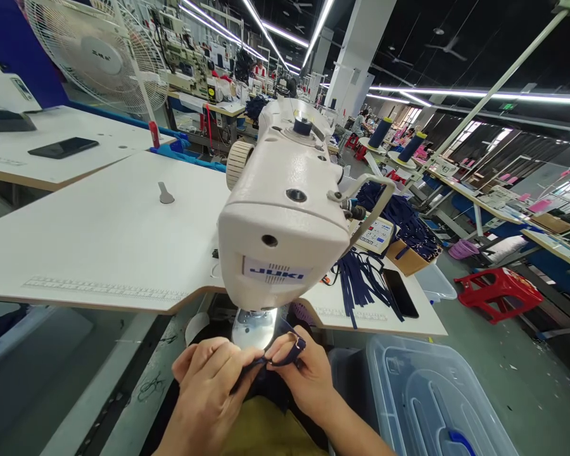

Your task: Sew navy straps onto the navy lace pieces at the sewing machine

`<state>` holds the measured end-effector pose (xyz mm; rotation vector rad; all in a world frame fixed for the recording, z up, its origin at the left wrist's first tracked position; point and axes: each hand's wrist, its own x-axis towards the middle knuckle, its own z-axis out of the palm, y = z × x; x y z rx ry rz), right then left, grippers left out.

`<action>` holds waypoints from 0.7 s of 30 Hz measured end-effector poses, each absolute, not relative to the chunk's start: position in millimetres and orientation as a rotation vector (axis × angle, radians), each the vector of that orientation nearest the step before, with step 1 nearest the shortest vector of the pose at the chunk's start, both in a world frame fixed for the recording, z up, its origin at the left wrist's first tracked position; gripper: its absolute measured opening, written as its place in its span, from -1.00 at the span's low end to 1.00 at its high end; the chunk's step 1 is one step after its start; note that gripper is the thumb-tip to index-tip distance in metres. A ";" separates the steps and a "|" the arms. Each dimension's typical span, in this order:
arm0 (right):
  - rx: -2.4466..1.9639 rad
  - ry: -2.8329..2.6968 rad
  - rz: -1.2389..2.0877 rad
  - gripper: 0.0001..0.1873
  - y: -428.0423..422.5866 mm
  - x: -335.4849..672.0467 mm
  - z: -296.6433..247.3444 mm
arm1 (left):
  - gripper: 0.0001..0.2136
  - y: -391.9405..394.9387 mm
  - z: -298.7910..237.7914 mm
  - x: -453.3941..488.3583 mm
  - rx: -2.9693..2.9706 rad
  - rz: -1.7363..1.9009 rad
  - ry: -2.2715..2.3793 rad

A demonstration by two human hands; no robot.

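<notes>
A white sewing machine (285,202) stands in front of me on a white table (104,228), its head facing me. Just below its needle plate (253,327), my left hand (209,386) and my right hand (301,373) meet, both pinching a narrow dark blue fabric strap (289,351). The strap is folded into a small loop between my right fingers. More dark fabric lies under my hands on my lap.
A pile of dark blue straps (361,278) and a black phone (399,292) lie on the table to the right. A clear plastic bin (427,399) sits at lower right, a red stool (498,291) beyond it. A fan (99,54) stands at back left.
</notes>
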<state>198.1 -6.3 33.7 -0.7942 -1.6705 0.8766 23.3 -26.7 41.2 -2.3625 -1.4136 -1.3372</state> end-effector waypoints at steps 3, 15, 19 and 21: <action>-0.898 -1.696 0.864 -0.93 -7.7 197.0 36.9 | -0.90 -26.1 40.5 24.2 -2.398 -1.320 -1.462; -1.245 -1.703 0.923 -0.90 10.2 186.5 27.9 | -0.70 -31.3 18.4 16.4 -2.391 -0.903 -1.070; -1.337 -1.648 0.943 -0.86 16.0 184.2 34.3 | -0.69 -28.3 13.0 11.3 -2.346 -0.900 -1.119; -1.326 -1.577 1.072 -0.83 20.9 183.2 36.4 | -0.71 -25.1 9.2 12.5 -2.319 -0.965 -1.146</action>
